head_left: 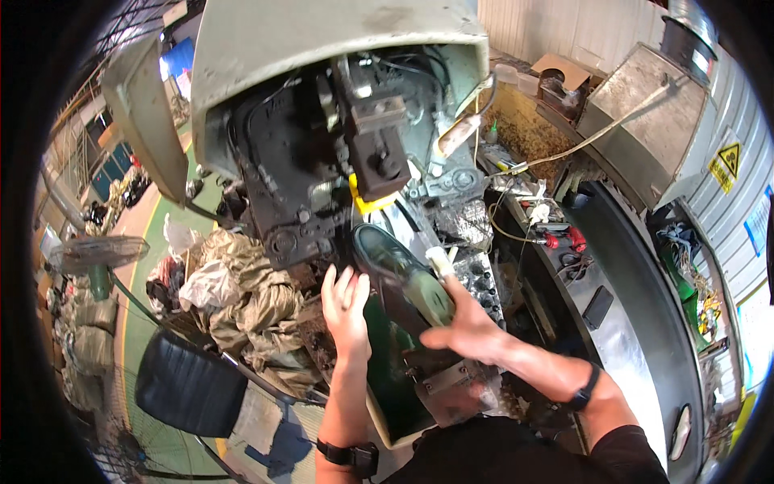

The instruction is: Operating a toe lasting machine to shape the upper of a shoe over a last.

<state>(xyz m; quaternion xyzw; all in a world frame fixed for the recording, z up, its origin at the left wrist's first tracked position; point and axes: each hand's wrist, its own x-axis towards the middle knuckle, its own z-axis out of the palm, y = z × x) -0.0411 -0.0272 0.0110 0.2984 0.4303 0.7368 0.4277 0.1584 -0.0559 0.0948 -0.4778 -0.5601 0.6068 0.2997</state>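
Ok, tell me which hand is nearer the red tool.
Right. The right hand is left of the red tool and closer to the person, by the near end of the shoe-shaped piece; the left hand is farther off, left of that piece.

The shoe (403, 270) is dark and pale green, the machine hood (339, 28) greyish cream.
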